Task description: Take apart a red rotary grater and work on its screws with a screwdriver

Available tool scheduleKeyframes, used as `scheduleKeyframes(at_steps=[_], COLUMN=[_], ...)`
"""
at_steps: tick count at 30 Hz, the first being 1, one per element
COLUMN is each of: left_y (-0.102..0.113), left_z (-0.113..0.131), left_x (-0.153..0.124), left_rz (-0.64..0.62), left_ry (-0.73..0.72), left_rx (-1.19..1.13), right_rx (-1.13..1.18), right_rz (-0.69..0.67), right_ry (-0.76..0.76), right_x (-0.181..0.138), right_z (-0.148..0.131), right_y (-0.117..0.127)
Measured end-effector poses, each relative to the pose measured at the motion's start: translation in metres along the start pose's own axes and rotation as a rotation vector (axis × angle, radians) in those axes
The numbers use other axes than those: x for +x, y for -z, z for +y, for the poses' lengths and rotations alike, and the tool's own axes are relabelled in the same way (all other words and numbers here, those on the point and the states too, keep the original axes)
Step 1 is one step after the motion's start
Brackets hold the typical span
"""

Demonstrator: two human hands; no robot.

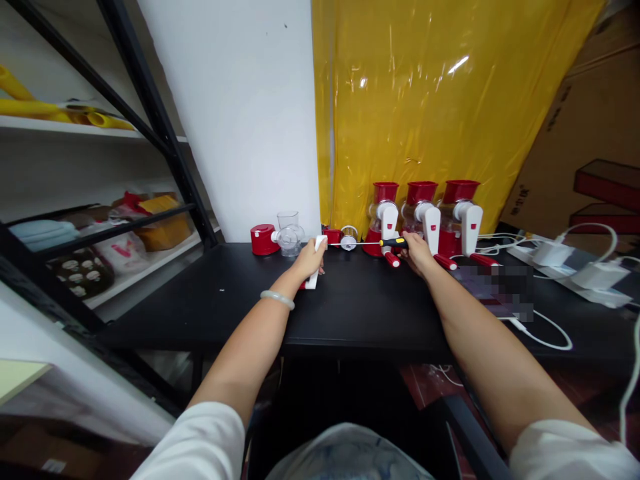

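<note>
My left hand (pixel 309 259) is closed around a white crank handle (pixel 312 281) with a bit of red at its lower end, held above the black table. In my right hand (pixel 416 251) is a screwdriver (pixel 395 243) with a black and yellow grip. Its long shaft points left, and the tip reaches the crank handle by my left fingers; whether it touches a screw is too small to tell. Behind my left hand stand a red base (pixel 264 240) and a clear plastic housing (pixel 290 235). A drum-like grater part (pixel 349 238) lies between my hands, farther back.
Three red and white rotary graters (pixel 421 213) stand at the back right of the black table (pixel 250 300). A tablet-like device (pixel 487 293), white cables and a power strip (pixel 595 270) lie to the right. Shelving (pixel 170 133) rises on the left.
</note>
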State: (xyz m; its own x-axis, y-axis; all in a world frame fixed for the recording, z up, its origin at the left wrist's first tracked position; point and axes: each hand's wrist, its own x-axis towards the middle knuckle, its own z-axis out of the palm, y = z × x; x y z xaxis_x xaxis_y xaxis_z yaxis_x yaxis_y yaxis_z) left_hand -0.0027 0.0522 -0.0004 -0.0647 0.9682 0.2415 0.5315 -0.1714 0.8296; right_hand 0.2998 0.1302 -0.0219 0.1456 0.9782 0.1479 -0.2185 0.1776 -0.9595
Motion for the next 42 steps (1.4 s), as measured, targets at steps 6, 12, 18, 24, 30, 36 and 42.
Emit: scheduleKeyframes(at_steps=[6, 12, 18, 24, 30, 36, 42], left_y=[0.001, 0.0, 0.0, 0.001, 0.001, 0.0, 0.0], left_z=[0.002, 0.002, 0.002, 0.002, 0.002, 0.001, 0.0], left_x=[-0.001, -0.001, -0.001, -0.002, -0.001, 0.0, 0.0], left_rz=[0.0, -0.016, -0.008, -0.008, -0.012, -0.023, -0.01], left_ry=[0.0, -0.009, 0.001, 0.008, 0.009, 0.004, 0.015], left_rx=[0.025, 0.015, 0.017, 0.019, 0.034, 0.025, 0.026], right_rx=[0.141, 0.234, 0.093, 0.001, 0.156, 0.131, -0.015], right_rz=[0.0, -0.049, 0.001, 0.009, -0.011, 0.004, -0.016], right_ry=[-0.073, -0.084, -0.047, -0.002, -0.044, -0.07, -0.02], right_x=[-0.009, -0.007, -0.001, -0.002, -0.008, -0.007, -0.009], right_z=[-0.011, -0.013, -0.005, 0.0, -0.011, -0.012, -0.007], right_y=[-0.007, -0.003, 0.0, -0.001, -0.006, -0.004, -0.002])
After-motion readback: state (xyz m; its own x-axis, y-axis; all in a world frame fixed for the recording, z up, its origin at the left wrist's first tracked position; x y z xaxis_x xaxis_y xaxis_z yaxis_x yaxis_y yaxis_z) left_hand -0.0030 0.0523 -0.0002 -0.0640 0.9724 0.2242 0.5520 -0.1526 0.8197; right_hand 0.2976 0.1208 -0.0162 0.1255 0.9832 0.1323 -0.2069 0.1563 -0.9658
